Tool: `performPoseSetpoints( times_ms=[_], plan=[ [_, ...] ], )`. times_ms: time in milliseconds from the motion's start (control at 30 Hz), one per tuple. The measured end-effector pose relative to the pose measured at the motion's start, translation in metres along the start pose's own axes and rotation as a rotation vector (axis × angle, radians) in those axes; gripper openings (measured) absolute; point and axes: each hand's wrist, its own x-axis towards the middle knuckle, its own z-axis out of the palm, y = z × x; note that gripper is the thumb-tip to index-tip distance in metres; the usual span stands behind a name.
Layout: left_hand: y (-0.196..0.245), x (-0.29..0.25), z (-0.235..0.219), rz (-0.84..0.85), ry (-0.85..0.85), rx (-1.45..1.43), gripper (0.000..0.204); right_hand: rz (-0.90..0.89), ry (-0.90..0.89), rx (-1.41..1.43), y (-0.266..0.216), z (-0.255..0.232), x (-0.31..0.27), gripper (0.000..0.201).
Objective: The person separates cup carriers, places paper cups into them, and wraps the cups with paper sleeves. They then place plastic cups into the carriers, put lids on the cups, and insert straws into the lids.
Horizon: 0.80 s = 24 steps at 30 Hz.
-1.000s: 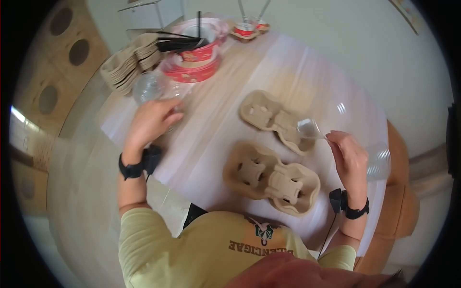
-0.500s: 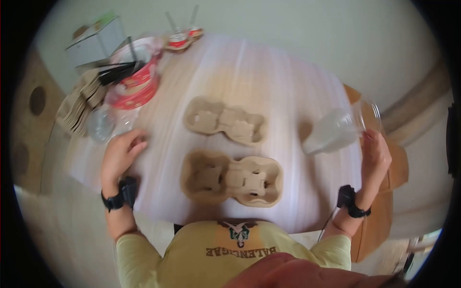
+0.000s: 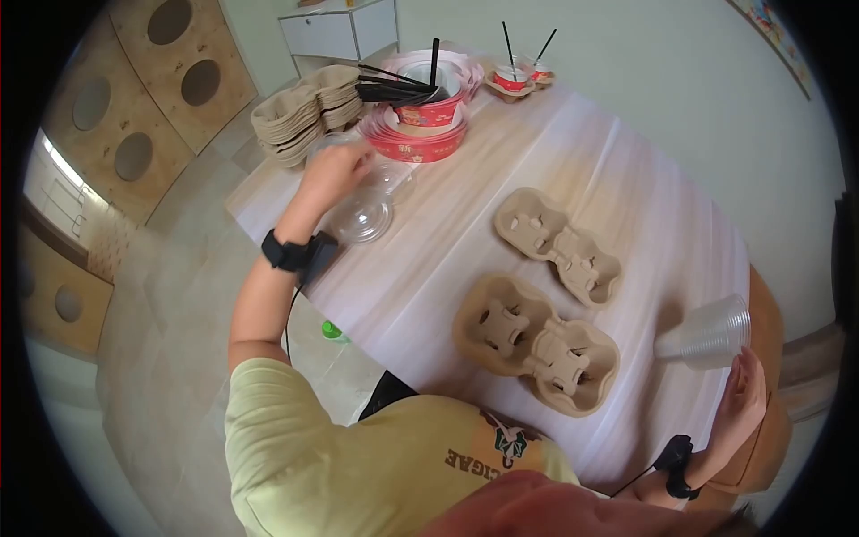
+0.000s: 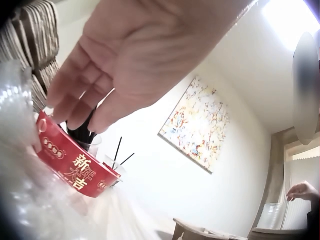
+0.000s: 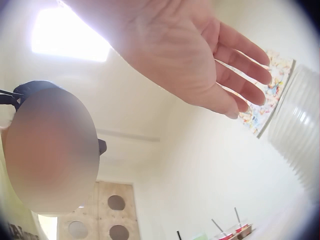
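Observation:
In the head view my left hand [image 3: 335, 177] is over the clear plastic lids [image 3: 362, 217] at the table's left, beside the red bowls [image 3: 416, 134]. The left wrist view shows its fingers loosely bent, holding nothing visible; whether they touch a lid is unclear. My right hand [image 3: 744, 394] is beside the stack of clear cups [image 3: 711, 333] at the right edge. Its fingers are extended and empty in the right wrist view, with the ridged stack [image 5: 300, 120] alongside. Two brown cup carriers [image 3: 530, 365], [image 3: 573, 240] lie apart mid-table.
A pile of brown carriers [image 3: 291, 125] is at the back left. Black straws [image 3: 398, 89] rest on the red bowls. Two cups with straws [image 3: 512, 79] sit in a carrier [image 3: 519, 92] at the far edge. An orange-brown seat [image 3: 771, 358] adjoins the table's right side.
The head view has turned. My left hand has moved forward to the lids and bowls. My right hand held a clear cup one second ago; now it is empty beside the cup stack.

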Motion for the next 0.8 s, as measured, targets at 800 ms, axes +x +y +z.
performPoseSetpoints(
  times_ms=[800],
  plan=[
    [-0.022,0.051,0.046,0.078,0.102,0.301,0.011,-0.228,-0.452,0.696,-0.076,0.038,0.02,0.021]
  ],
)
